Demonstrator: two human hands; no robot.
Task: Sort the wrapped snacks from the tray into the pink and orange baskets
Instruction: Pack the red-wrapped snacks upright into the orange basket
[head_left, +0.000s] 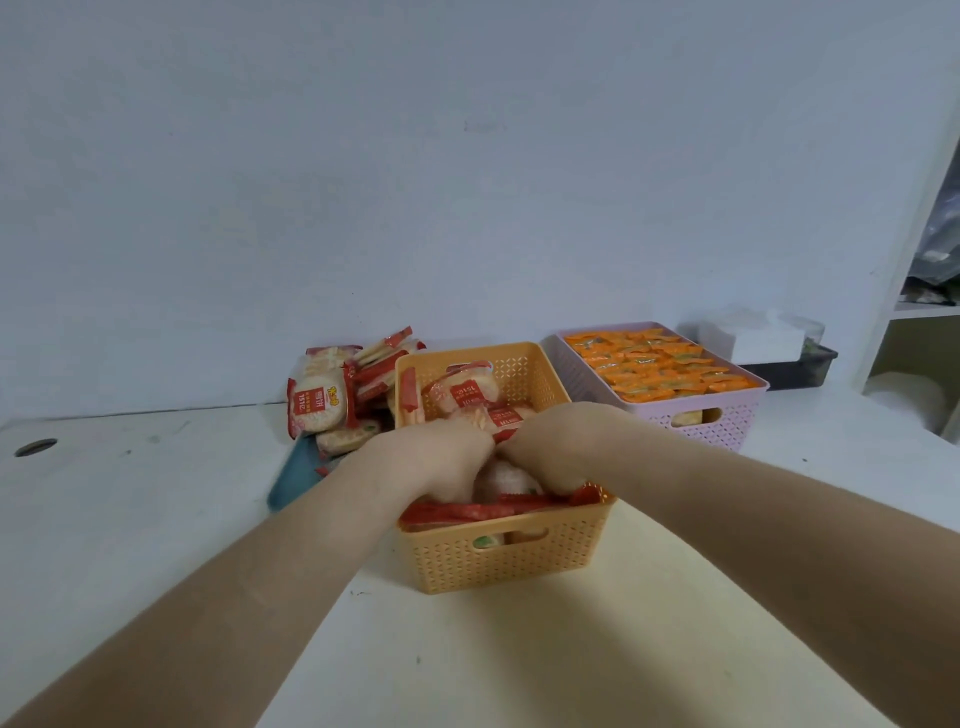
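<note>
The orange basket (498, 566) stood in the middle of the white table (156, 519), holding round pale rice crackers in clear wrappers with red ends and red labels (462, 392), some lying flat and some standing on edge along the near wall. Both hands were down inside it, side by side and nearly touching: the left hand (431, 457) and the right hand (556, 441) had their fingers curled down among the packets, but the fingertips were hidden, so I could not tell whether either hand grasped a packet or only pressed on them. To the left of the basket, a heap of the same red-and-white packets (319, 410) lay on a blue tray (288, 486) against the wall. Behind and to the right, just beside the orange basket, the pink basket (727, 426) was filled to the rim with neat rows of orange wrapped snacks (660, 364).
</note>
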